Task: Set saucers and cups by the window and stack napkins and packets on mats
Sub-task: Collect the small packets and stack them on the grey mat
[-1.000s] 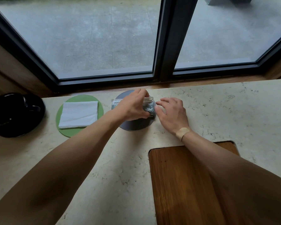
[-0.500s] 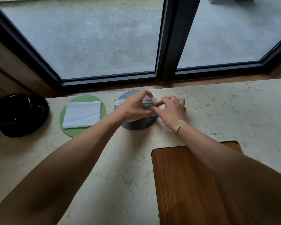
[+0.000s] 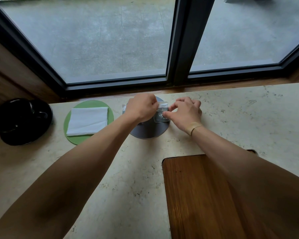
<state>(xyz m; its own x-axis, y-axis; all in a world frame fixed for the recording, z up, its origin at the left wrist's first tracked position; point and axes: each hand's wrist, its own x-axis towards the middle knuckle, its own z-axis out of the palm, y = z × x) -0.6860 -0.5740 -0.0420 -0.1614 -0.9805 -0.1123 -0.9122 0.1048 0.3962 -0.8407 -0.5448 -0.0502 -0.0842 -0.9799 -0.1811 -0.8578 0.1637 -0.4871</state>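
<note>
A round grey mat lies near the window on the marble counter. Clear packets with printed labels sit on it. My left hand is closed over the packets' left side, and my right hand pinches their right edge with thumb and fingers. Another packet's corner shows left of my left hand. To the left lies a round green mat with a folded white napkin on it. Black cups and saucers stand stacked at the far left.
The marble counter ends at a wooden sill under a dark-framed window. A wooden board is set into the counter at the lower right, under my right forearm.
My right hand has moved in from beside the mat and taken the packets' right edge. The left hand stays closed on them. The view has shifted slightly.
</note>
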